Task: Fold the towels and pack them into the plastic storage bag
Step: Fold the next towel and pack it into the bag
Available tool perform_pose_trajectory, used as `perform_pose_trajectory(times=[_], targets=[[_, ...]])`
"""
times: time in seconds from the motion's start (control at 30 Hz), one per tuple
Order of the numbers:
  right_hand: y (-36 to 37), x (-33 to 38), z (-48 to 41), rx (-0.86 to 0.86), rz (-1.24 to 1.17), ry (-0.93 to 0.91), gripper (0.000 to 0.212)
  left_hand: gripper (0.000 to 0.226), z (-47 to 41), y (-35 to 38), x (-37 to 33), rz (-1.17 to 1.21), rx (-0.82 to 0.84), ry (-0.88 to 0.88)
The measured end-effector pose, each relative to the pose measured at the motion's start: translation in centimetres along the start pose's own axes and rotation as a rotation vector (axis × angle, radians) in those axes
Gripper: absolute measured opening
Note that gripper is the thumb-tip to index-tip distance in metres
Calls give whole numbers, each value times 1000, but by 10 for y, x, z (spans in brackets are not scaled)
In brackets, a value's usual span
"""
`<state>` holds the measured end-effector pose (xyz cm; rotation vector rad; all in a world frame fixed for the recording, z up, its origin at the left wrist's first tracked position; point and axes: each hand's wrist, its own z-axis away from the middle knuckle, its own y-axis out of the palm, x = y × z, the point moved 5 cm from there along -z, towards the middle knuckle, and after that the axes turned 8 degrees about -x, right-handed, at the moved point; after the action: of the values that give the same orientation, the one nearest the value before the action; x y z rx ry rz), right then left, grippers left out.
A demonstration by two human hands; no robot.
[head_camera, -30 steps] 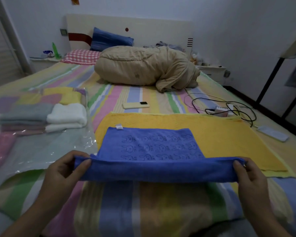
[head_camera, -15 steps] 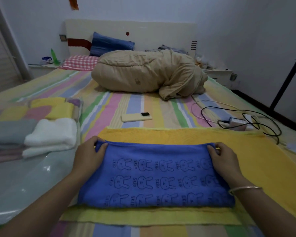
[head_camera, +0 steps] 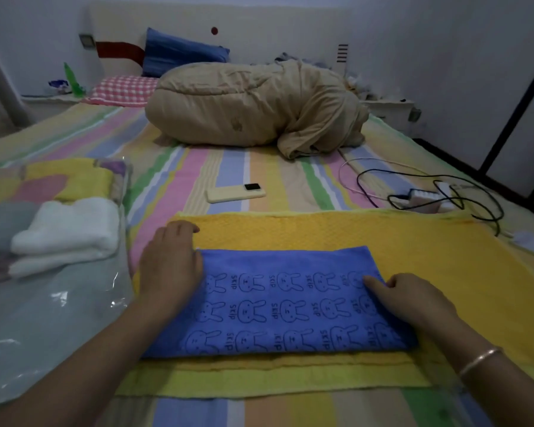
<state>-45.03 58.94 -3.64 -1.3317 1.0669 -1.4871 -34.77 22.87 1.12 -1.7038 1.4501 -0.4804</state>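
Note:
A blue towel [head_camera: 290, 300] printed with rabbits lies folded in a flat rectangle on a spread yellow towel [head_camera: 413, 251]. My left hand [head_camera: 170, 266] rests flat on the blue towel's left end, fingers reaching past its far edge. My right hand [head_camera: 413, 300] lies palm down on the towel's right part, fingers pointing left. Neither hand grips anything. To the left lies a clear plastic storage bag [head_camera: 59, 306], with a folded white towel [head_camera: 68, 232], a grey towel [head_camera: 3, 220] and a yellow towel [head_camera: 74, 180] stacked inside it.
A striped bedsheet [head_camera: 228, 167] covers the bed. A phone [head_camera: 235, 192] lies beyond the yellow towel. Black and white cables with a charger [head_camera: 429, 195] sit at the right. A bundled tan quilt [head_camera: 253, 109] and pillows [head_camera: 124, 90] fill the head end.
The blue towel's near half was folded over onto its far half. Since then my left hand has flattened on its left end and my right hand has slid inward and nearer.

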Motion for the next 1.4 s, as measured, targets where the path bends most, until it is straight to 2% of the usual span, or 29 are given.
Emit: perform_pose_trajectory(times=[0.1, 0.17, 0.23, 0.37, 0.43, 0.5, 0.57, 0.6, 0.67, 0.7, 0.77, 0.83, 0.87, 0.97, 1.07, 1.13, 1.2, 1.23, 1.4], targets=[[-3, -4, 20, 66, -20, 21, 62, 40, 28, -2, -66, 172, 193, 131], [-8, -5, 31, 81, -63, 32, 58, 50, 52, 11, -95, 34, 365, 222], [-13, -3, 42, 67, -170, 47, 46, 58, 72, 32, -98, -105, 472, 216], [-24, 19, 65, 56, -717, 125, 22, 81, 87, 54, -84, -58, 500, 162], [-29, 43, 71, 18, -879, 117, 18, 69, 83, 47, -81, 180, 466, 122], [-35, 75, 77, -76, -920, 35, 17, 47, 74, 32, -69, 573, 335, -71], [-38, 116, 88, -177, -877, -110, 18, 27, 62, 15, -42, 836, 212, -399], [-37, 137, 96, -208, -815, -190, 18, 25, 60, 14, -24, 948, 223, -603], [-27, 180, 118, -224, -690, -347, 20, 30, 60, 9, 2, 1145, 381, -1008], [-18, 199, 130, -210, -656, -415, 20, 37, 61, 4, 13, 1191, 470, -1128], [8, 225, 153, -72, -667, -525, 27, 46, 63, -5, 35, 1188, 571, -1186], [30, 235, 170, 115, -736, -576, 38, 47, 64, -9, 49, 1154, 595, -1156], [35, 232, 172, 136, -771, -596, 37, 47, 65, -6, 51, 1127, 600, -1126], [25, 210, 167, 7, -874, -609, 23, 31, 63, 6, 55, 936, 479, -928], [12, 178, 150, -190, -867, -539, 22, 72, 57, 1, 45, 898, 381, -665], [10, 158, 135, -234, -826, -430, 24, 72, 53, -5, 38, 878, 329, -494], [19, 142, 121, -144, -777, -270, 15, 58, 52, -12, 40, 789, 259, -411], [25, 138, 117, -68, -769, -189, 18, 52, 53, -15, 43, 726, 229, -399], [51, 147, 116, 352, -967, 76, 52, 39, 67, -11, 62, 574, 270, -408]])
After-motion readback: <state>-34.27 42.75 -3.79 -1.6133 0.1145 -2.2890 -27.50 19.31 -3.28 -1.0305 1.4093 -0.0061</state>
